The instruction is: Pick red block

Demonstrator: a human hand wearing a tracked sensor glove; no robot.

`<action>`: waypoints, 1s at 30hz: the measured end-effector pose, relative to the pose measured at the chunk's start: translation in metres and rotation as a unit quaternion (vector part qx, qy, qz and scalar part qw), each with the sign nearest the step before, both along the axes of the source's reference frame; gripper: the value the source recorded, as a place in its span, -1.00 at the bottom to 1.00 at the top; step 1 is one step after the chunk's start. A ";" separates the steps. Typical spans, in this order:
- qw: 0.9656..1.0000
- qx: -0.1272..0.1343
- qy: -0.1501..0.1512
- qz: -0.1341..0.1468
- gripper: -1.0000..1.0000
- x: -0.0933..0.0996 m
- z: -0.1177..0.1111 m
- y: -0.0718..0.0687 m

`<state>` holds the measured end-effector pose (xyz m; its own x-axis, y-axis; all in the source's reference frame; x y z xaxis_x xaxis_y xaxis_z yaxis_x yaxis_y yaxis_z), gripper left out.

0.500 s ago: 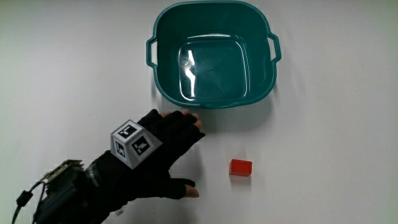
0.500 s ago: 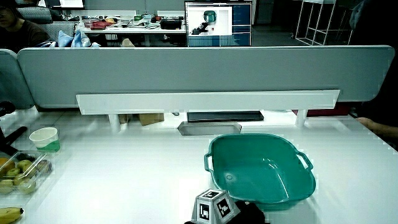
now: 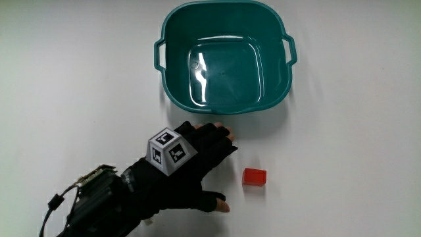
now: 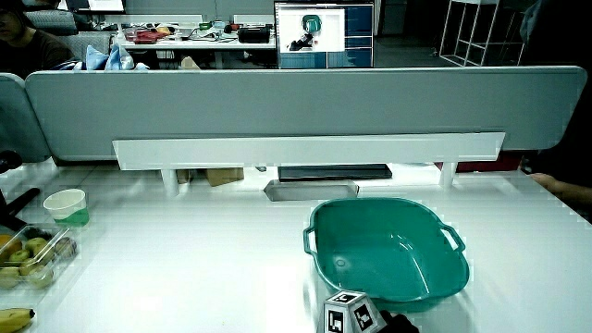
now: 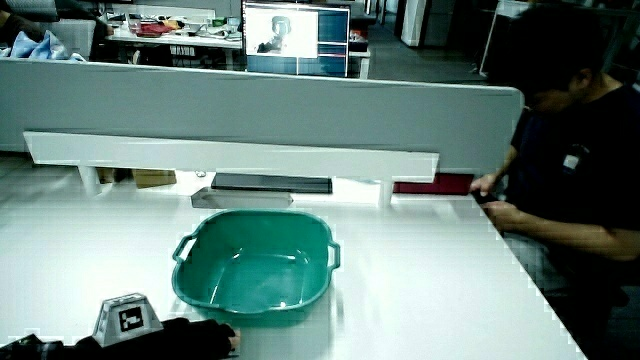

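A small red block (image 3: 254,176) lies on the white table, nearer to the person than the teal tub (image 3: 225,56). The gloved hand (image 3: 197,164) lies flat over the table beside the block, fingers spread and holding nothing, fingertips a short gap from the block. The patterned cube (image 3: 172,151) sits on its back. In both side views only the cube (image 4: 353,313) (image 5: 127,317) and part of the glove (image 5: 195,335) show, close to the tub (image 4: 388,251) (image 5: 257,263). The block is not seen in the side views.
The tub holds nothing. In a side view a paper cup (image 4: 67,205), a clear box of fruit (image 4: 30,255) and a banana (image 4: 16,319) lie near the table's edge. A grey partition (image 4: 296,111) closes off the table.
The hand has slid across the table toward the red block, closing most of the gap. Block and tub have not moved.
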<state>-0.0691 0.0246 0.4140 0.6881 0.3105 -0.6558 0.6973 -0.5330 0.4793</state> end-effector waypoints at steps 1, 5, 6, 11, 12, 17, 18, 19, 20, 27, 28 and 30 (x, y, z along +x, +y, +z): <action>1.000 0.002 -0.004 0.000 0.00 0.002 -0.001 0.000; 1.000 -0.012 -0.002 0.002 0.00 0.011 0.007 0.000; 1.000 -0.003 -0.002 0.009 0.00 0.013 0.008 0.000; 1.000 -0.006 -0.005 0.014 0.00 0.027 0.016 0.000; 1.000 -0.004 -0.006 0.016 0.00 0.030 0.017 0.001; 1.000 0.000 -0.009 0.017 0.00 0.041 0.022 0.003; 1.000 0.001 -0.010 0.016 0.00 0.043 0.022 0.003; 1.000 0.002 -0.009 0.014 0.00 0.045 0.023 0.004; 1.000 0.007 -0.014 0.014 0.00 0.047 0.021 0.004; 1.000 0.007 -0.024 0.015 0.00 0.055 0.025 0.007; 1.000 0.005 -0.019 0.014 0.00 0.055 0.028 0.007; 1.000 0.005 -0.025 0.017 0.00 0.057 0.026 0.008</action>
<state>-0.0123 0.0323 0.4405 0.7091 0.3402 -0.6177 0.6901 -0.5146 0.5089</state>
